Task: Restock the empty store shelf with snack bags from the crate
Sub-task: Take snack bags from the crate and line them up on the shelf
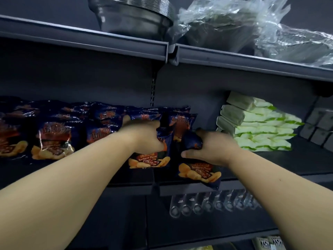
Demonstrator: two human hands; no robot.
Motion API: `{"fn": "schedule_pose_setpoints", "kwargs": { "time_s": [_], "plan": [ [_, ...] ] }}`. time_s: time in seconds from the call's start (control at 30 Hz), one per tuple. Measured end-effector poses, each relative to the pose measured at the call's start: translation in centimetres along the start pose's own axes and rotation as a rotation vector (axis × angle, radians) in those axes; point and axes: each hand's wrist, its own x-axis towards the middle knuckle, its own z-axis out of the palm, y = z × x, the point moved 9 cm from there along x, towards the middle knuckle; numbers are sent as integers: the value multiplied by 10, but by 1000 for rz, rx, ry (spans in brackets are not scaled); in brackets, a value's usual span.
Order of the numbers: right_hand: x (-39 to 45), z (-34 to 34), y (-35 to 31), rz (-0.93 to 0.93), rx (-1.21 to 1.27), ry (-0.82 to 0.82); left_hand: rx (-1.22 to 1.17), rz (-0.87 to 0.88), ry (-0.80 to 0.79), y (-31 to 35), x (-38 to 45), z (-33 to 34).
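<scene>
Dark blue barbecue-flavour chip bags stand in a row on the dark middle shelf point(270, 170). My left hand point(144, 135) grips the top of one bag point(149, 160) near the shelf's middle. My right hand point(212, 148) grips another bag point(198, 173) just to the right, at the shelf's front edge, tilted forward. More of the same bags point(52, 139) fill the shelf to the left, and some point(182, 121) stand behind my hands. The crate is out of view.
A stack of white-and-green packs point(255, 127) lies on the same shelf at the right. Metal bowls point(133, 17) and plastic-wrapped goods point(243, 27) sit on the shelf above. Clear glasses point(207, 204) line the shelf below.
</scene>
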Motion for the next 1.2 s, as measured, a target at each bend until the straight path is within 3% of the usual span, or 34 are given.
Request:
{"fn": "schedule_pose_setpoints", "kwargs": {
  "time_s": [0.3,0.4,0.6,0.93,1.2],
  "plan": [
    [48,1,14,-7,11,-51,-6,19,51,-4,47,-3],
    [62,1,16,-44,67,1,17,9,60,-6,61,-1],
    [96,13,24,-125,60,36,72,-94,-56,-17,90,16],
    [133,42,15,-240,55,-4,50,-235,-89,-40,115,34],
    [152,57,5,-250,34,-46,141,-221,-129,-52,124,43]
  ]
}}
